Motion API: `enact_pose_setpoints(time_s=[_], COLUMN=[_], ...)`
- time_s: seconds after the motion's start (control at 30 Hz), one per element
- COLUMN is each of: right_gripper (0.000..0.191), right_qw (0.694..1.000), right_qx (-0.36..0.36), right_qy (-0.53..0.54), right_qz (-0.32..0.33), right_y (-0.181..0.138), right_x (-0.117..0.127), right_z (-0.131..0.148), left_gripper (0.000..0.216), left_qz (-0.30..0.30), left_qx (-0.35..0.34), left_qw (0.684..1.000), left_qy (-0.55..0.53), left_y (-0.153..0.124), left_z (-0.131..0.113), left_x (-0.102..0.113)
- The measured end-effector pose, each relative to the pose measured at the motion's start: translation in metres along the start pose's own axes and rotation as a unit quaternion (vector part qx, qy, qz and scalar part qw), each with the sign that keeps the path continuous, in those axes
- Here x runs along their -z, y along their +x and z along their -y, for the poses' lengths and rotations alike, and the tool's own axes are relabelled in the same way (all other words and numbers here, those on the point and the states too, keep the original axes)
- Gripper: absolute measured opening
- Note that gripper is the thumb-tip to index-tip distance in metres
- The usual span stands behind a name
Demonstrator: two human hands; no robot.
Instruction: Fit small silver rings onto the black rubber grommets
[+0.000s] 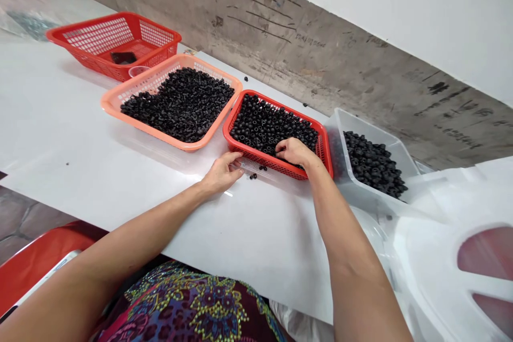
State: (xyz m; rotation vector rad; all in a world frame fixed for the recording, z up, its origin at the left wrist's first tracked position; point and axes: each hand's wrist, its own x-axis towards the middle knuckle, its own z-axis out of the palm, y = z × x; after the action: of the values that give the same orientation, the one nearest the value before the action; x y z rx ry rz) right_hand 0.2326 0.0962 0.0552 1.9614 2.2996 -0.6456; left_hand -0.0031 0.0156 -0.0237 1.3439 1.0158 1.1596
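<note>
My right hand [294,151] reaches over the near rim of a small red basket [276,162], its fingers curled down among black ring-shaped pieces [260,127]. Whatever lies between those fingertips is hidden. On the white table just outside the basket's near left corner rests my left hand [223,172], thumb and forefinger apart. Beside its fingertips are tiny clear bits, too small to name, and a few loose black pieces [253,176]. To the left of the red basket, an orange basket [160,136] holds a broad heap of small black parts [182,104].
A clear plastic bin [348,164] of black parts [372,163] stands right of the red basket. A larger red basket [92,59] with a dark item sits far left. White stool-like plastic [425,246] fills the right. The wall [256,21] runs behind the table [160,187].
</note>
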Motion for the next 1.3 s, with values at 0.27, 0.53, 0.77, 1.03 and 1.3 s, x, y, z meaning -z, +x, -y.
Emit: enact_pose_setpoints(time_s=[0.27,0.53,0.77,1.03,1.3], right_gripper=[0.012,0.018,0.028,0.015,0.022], right_qw=[0.978,0.848,0.784,0.955,0.97], right_qx=[-0.006,0.105,0.039,0.113,0.093], right_qy=[0.171,0.517,0.617,0.141,-0.015], right_qz=[-0.119,-0.044,-0.055,-0.234,-0.223], right_y=[-0.028,-0.103,-0.079,-0.077,-0.069], right_x=[0.018,-0.019,-0.078,-0.1,-0.114], right_z=[0.003,0.069,0.082,0.053,0.043], left_gripper=[0.037,0.029,0.018,0.019,0.025], left_qz=[0.004,0.058,0.089,0.027,0.013], left_qx=[-0.026,-0.136,-0.088,0.095,0.139], left_qw=[1.0,0.981,0.986,0.984,0.963], left_qy=[0.001,-0.126,-0.112,-0.149,-0.228], left_y=[-0.001,-0.016,-0.014,-0.005,-0.001], left_z=[0.001,-0.023,-0.028,-0.016,-0.016], left_x=[0.002,-0.002,0.001,0.002,0.006])
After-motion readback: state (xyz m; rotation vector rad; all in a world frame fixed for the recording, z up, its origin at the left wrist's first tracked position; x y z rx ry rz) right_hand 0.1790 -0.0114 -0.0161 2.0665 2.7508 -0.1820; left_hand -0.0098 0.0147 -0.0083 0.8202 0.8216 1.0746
